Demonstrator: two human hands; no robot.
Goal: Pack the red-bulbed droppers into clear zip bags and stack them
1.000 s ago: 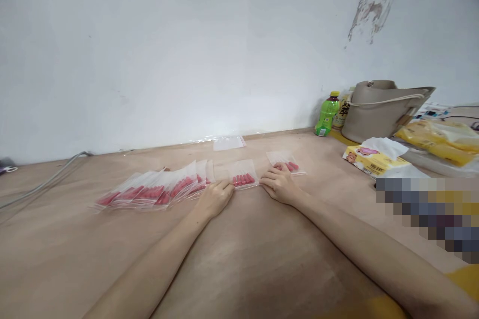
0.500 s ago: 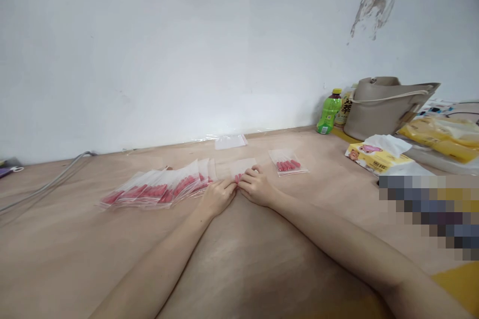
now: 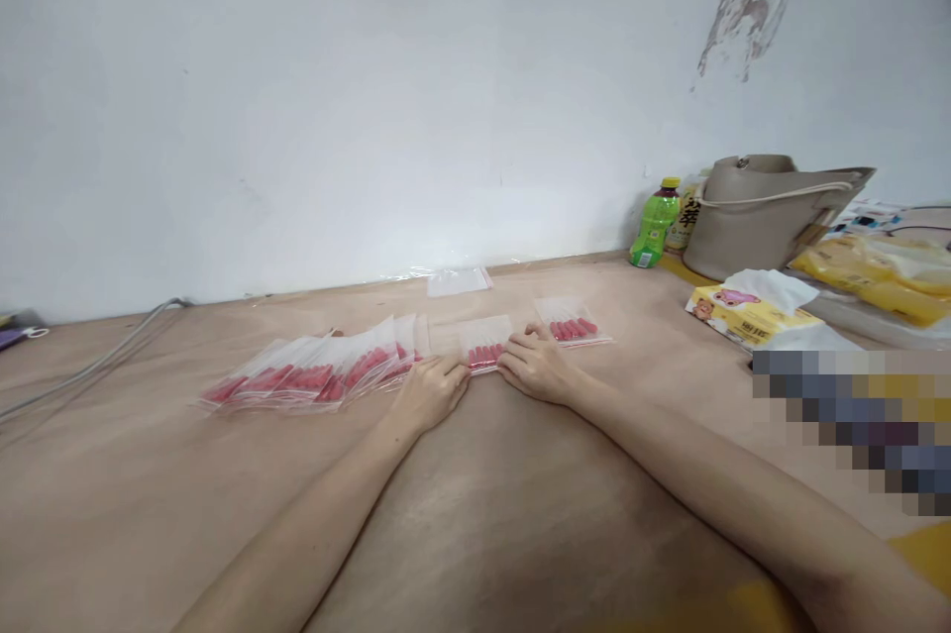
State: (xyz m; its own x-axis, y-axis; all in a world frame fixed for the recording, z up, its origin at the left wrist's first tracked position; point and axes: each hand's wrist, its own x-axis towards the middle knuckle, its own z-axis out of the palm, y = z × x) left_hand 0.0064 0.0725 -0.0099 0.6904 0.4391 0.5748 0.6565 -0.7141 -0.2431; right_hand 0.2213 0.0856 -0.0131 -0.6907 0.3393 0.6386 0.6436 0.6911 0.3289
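Note:
A small clear zip bag point(image 3: 485, 340) with several red pieces lies flat between my hands, its sealing edge towards me. My left hand point(image 3: 434, 389) pinches the near left corner of this bag, fingers pressed together. At the near right corner, my right hand point(image 3: 538, 366) has its fingers closed on the same edge. Just beyond my right hand lies another bag of red pieces point(image 3: 572, 324). To the left of my left hand spreads an overlapping row of filled bags point(image 3: 304, 375). Flat bags without red pieces point(image 3: 459, 281) lie near the wall.
A green bottle point(image 3: 655, 223), a grey-beige bag point(image 3: 758, 217) and a yellow tissue box point(image 3: 743, 318) stand at the right. Yellow plastic packaging point(image 3: 877, 276) lies behind the box. A grey cable point(image 3: 111, 356) crosses the left side of the table point(image 3: 149, 504).
My right hand has slid right along the bag's near edge, uncovering more red pieces. My left hand has stayed at the left corner.

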